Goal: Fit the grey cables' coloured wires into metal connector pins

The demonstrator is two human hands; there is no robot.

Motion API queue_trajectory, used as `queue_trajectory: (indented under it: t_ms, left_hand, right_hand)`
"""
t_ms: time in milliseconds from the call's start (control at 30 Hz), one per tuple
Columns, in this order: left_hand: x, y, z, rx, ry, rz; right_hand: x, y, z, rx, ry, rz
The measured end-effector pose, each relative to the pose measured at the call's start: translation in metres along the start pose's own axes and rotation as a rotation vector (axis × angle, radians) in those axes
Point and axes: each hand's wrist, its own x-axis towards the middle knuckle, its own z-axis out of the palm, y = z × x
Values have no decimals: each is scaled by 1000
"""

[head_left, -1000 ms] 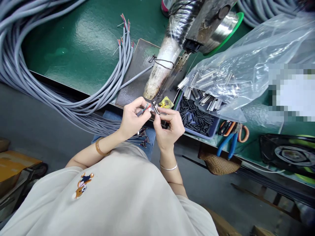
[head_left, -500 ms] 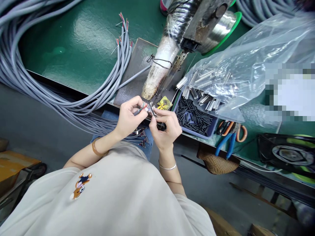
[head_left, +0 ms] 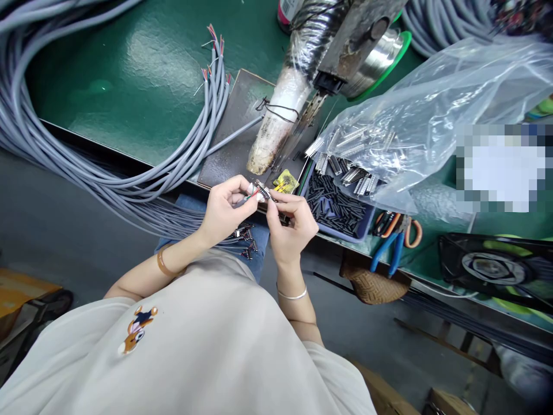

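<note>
My left hand pinches the stripped end of a grey cable, whose thin coloured wires show at the fingertips. A small metal pin connector sits between both hands, and my right hand grips its near end with thumb and index finger. The wires meet or nearly meet the connector; I cannot tell which are joined. Just beyond the fingers, the tip of a wrapped white tube points down toward the work. Beside it lies a yellow sponge.
A blue tray of short black sleeves stands to the right, under a clear plastic bag with metal connectors. Pliers, a solder spool and a black fan are nearby. Grey cables run along the left.
The connector has turned slightly between my fingers, and my left fingertips have shifted a little. The whole view has moved slightly; both hands keep their pinch.
</note>
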Motion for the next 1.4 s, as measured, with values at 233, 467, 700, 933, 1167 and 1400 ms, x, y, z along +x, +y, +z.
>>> queue_trajectory:
  t_ms: [233, 467, 700, 933, 1167, 1400]
  left_hand:
    - [0, -7, 5, 109, 114, 117]
    - [4, -7, 6, 147, 123, 140]
    - [5, -7, 7, 137, 124, 137]
    - [5, -8, 8, 141, 132, 131]
    - [5, -2, 10, 174, 150, 179]
    - [3, -4, 9, 169, 119, 143]
  right_hand:
    - [1, 0, 4, -111, 17, -135]
    - [3, 4, 5, -56, 9, -134]
    - [4, 5, 5, -68, 8, -132]
    - [2, 7, 5, -91, 5, -138]
    - [7, 3, 5, -106, 26, -178]
    - [4, 4, 3, -236, -10, -306]
